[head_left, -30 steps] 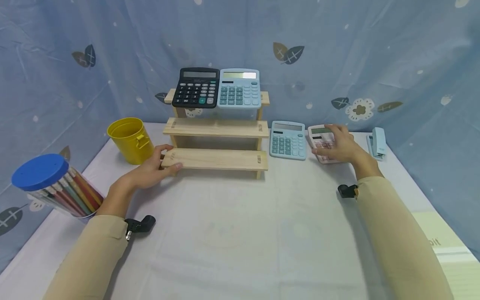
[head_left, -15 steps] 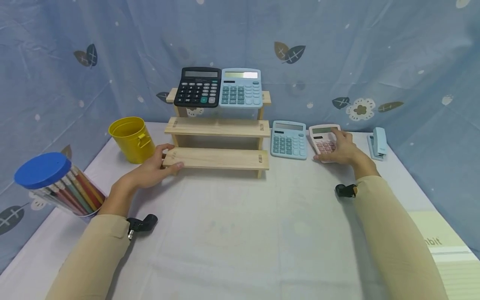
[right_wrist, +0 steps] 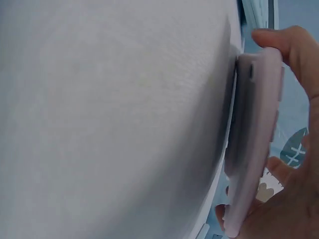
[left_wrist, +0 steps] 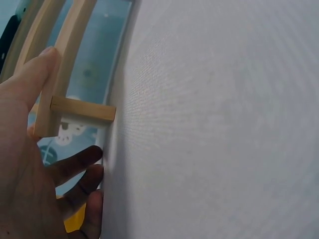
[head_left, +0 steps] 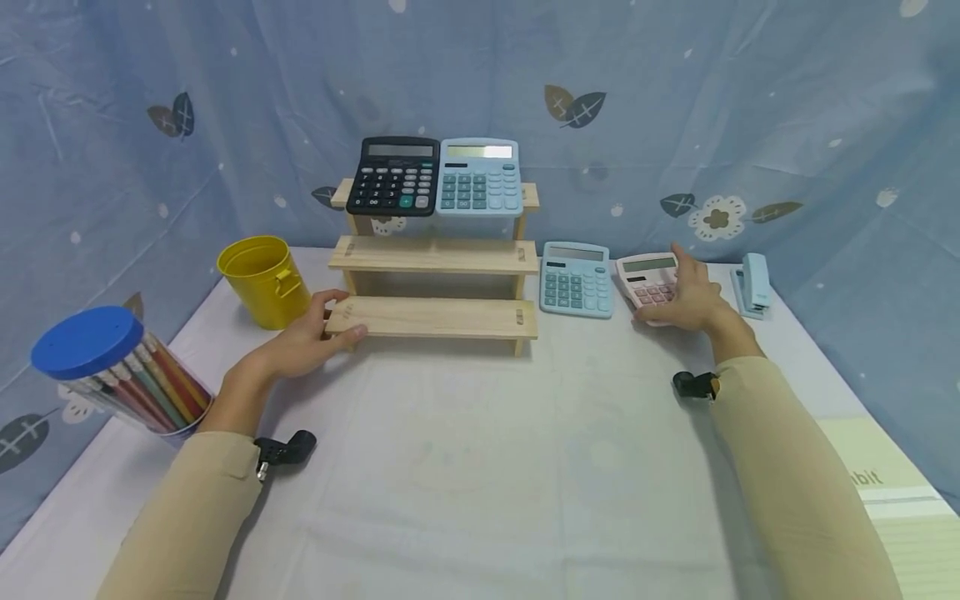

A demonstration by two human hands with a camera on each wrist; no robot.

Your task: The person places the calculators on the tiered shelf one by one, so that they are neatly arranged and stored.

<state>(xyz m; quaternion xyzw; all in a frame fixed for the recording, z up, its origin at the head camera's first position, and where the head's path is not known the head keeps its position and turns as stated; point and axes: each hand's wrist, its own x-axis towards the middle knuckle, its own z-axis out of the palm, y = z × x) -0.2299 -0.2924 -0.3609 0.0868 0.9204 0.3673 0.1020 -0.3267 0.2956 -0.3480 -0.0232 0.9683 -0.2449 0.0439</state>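
Observation:
In the head view, my left hand grips the left end of the lowest step of a three-step wooden shelf. Its thumb lies on the step's front edge, while the lower fingers are spread beside the leg in the left wrist view. On the right, my right hand holds a pink calculator by its edges, thumb at the near edge and fingers on the right side, hiding some keys. The right wrist view shows the calculator edge-on between thumb and fingers. A light blue calculator lies to its left.
A black calculator and another light blue calculator lean on the top step. Left of the shelf stand a yellow bucket and a blue-lidded pencil jar. A light blue stapler sits far right, behind a pale green box.
My right hand has shifted from across the pink calculator to its right side, uncovering more of its screen and keys. My left hand keeps its place on the shelf.

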